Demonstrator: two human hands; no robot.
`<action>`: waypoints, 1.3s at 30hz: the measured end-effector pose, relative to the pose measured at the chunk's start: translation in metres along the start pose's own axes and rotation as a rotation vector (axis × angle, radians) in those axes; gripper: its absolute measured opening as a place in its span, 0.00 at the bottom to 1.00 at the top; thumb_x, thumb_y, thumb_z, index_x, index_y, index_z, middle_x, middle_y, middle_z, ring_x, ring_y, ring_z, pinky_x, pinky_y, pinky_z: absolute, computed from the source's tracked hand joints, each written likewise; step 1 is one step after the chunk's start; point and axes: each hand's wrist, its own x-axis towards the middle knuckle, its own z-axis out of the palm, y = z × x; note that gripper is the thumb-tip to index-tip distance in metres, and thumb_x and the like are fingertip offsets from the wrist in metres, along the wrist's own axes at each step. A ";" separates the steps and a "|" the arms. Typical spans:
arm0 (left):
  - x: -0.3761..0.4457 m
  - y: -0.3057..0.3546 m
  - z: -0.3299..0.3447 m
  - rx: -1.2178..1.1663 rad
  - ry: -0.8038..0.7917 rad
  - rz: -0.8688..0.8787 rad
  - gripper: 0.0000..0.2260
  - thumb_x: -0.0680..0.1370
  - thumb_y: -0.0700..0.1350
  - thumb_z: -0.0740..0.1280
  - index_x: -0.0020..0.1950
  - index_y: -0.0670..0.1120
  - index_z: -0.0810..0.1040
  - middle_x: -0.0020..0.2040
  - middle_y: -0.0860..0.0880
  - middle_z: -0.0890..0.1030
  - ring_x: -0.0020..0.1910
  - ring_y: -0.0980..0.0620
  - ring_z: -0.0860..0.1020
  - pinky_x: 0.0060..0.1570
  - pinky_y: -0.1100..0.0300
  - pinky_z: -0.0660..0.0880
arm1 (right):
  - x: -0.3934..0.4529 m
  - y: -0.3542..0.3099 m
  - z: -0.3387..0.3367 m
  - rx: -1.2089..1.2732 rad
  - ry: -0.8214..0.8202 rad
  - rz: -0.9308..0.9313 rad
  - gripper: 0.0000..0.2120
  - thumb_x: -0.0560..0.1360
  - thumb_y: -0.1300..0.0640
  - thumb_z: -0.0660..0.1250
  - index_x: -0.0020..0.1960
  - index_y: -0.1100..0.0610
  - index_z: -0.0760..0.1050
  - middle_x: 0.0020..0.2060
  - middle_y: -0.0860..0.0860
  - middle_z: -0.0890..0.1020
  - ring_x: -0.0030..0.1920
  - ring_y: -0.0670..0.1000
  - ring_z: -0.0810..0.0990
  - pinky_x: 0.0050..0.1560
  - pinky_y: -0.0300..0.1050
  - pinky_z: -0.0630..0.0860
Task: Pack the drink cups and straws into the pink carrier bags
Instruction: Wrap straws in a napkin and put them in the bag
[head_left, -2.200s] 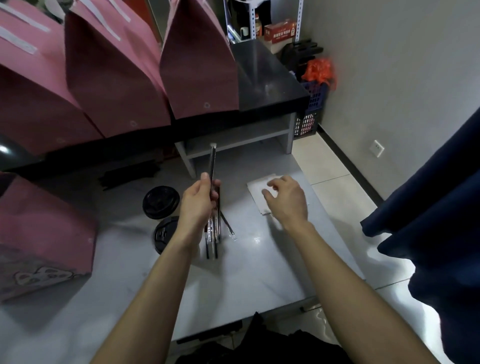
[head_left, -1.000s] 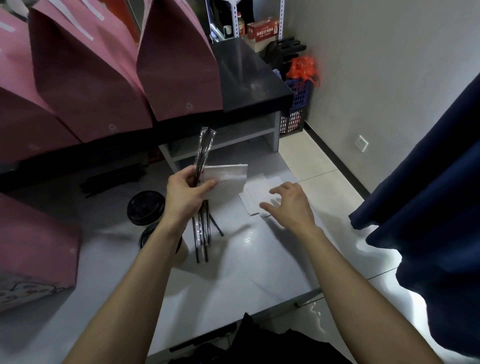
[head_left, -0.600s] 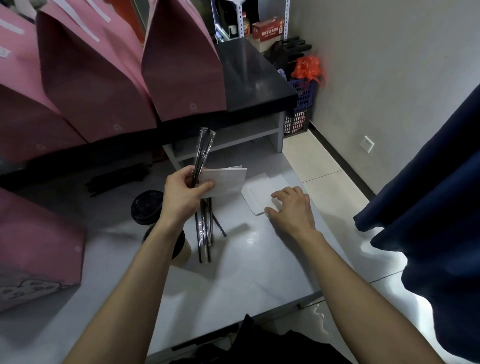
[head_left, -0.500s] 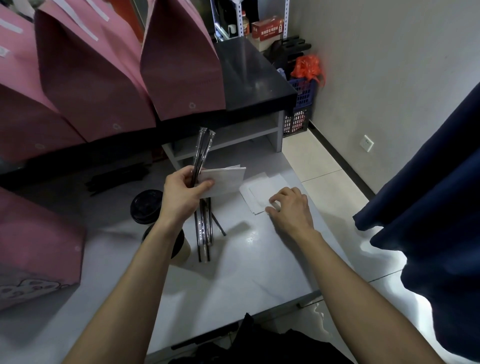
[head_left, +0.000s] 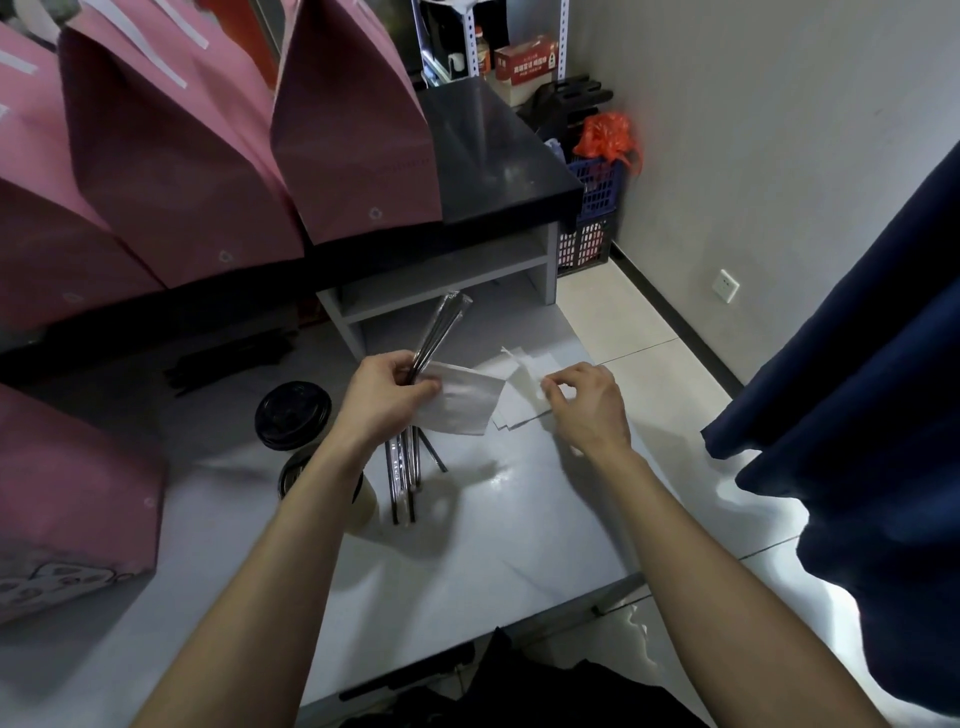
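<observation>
where the two forearms reach in from the bottom edge, dark cloth at the near table edge is cut off and cannot be identified. on the pale table (head_left: 467, 545) the left hand (head_left: 382, 400) has its fingers curled round a bundle of wrapped straws (head_left: 441, 325), thumb pressing a white napkin (head_left: 465, 402) against them; the straws' middle is hidden by the hand, and how many there are cannot be told. more straws (head_left: 402, 483) lie on the table under that wrist. the right hand (head_left: 589, 402) has thumb and forefinger pinching the top sheet of a napkin stack (head_left: 524, 364), the other fingers loosely curled. two black-lidded drink cups (head_left: 293, 413) stand just left of the left wrist, the nearer one half hidden by the forearm. a pink carrier bag (head_left: 67, 499) at the left edge is cut off. farther back, closed pink bags (head_left: 353, 124) stand in a row on a dark counter (head_left: 493, 145), their tops out of frame. beyond, shelf clutter is too small to make out.
</observation>
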 end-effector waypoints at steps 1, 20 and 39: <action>0.000 0.001 0.000 0.002 -0.005 0.001 0.04 0.79 0.39 0.75 0.49 0.38 0.85 0.40 0.44 0.80 0.41 0.49 0.76 0.46 0.54 0.71 | 0.000 0.000 -0.001 0.027 -0.003 0.005 0.11 0.84 0.51 0.70 0.55 0.55 0.89 0.55 0.51 0.86 0.61 0.55 0.77 0.64 0.52 0.74; 0.001 0.005 -0.022 -0.177 0.044 0.085 0.06 0.81 0.42 0.77 0.58 0.47 0.88 0.32 0.62 0.80 0.28 0.65 0.75 0.32 0.72 0.68 | -0.006 -0.048 -0.039 0.212 0.004 -0.203 0.08 0.85 0.54 0.67 0.52 0.54 0.83 0.42 0.48 0.86 0.46 0.49 0.84 0.48 0.45 0.77; -0.005 -0.004 -0.033 -0.216 0.154 0.123 0.04 0.83 0.39 0.74 0.55 0.46 0.87 0.37 0.63 0.84 0.31 0.67 0.77 0.34 0.75 0.71 | 0.009 -0.021 0.027 -0.295 -0.236 -0.082 0.11 0.81 0.50 0.72 0.60 0.51 0.88 0.59 0.51 0.81 0.65 0.56 0.75 0.65 0.50 0.73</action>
